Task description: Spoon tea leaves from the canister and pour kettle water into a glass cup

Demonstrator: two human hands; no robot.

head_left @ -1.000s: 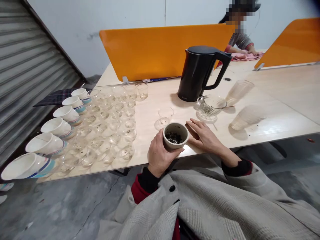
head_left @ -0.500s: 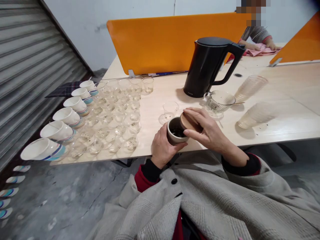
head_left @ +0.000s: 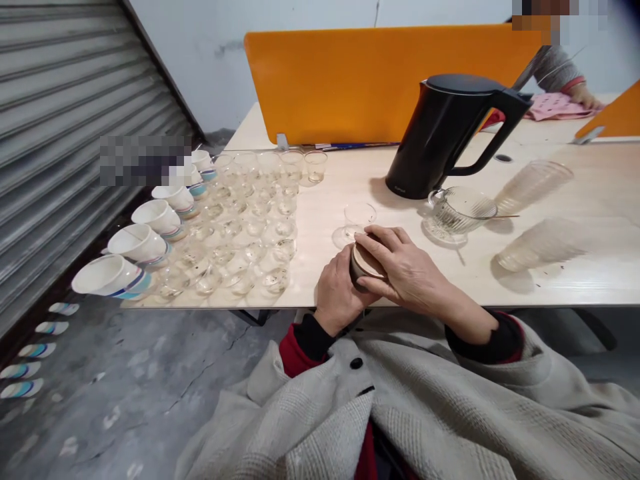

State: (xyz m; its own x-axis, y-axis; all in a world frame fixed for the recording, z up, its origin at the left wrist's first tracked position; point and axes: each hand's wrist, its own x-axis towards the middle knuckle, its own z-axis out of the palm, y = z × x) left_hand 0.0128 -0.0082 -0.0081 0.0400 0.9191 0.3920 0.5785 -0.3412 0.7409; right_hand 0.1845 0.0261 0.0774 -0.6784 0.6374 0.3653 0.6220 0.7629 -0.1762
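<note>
My left grip (head_left: 337,293) is clasping the small jar (head_left: 356,265) at the worktop (head_left: 350,187) edge, steadying it; my right grip (head_left: 400,270) is pressing the brown lid (head_left: 367,261) down on top (kettle (head_left: 447,133) standing beyond).

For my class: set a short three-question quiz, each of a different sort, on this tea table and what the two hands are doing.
1. True or false: the lid sits on the small jar.
2. Which hand presses the lid from above? A) left hand B) right hand
3. Fill in: the glass pitcher stands just in front of the black ____.

Key: 1 true; 2 B, while the left hand wraps the jar's side; 3 kettle.
</note>
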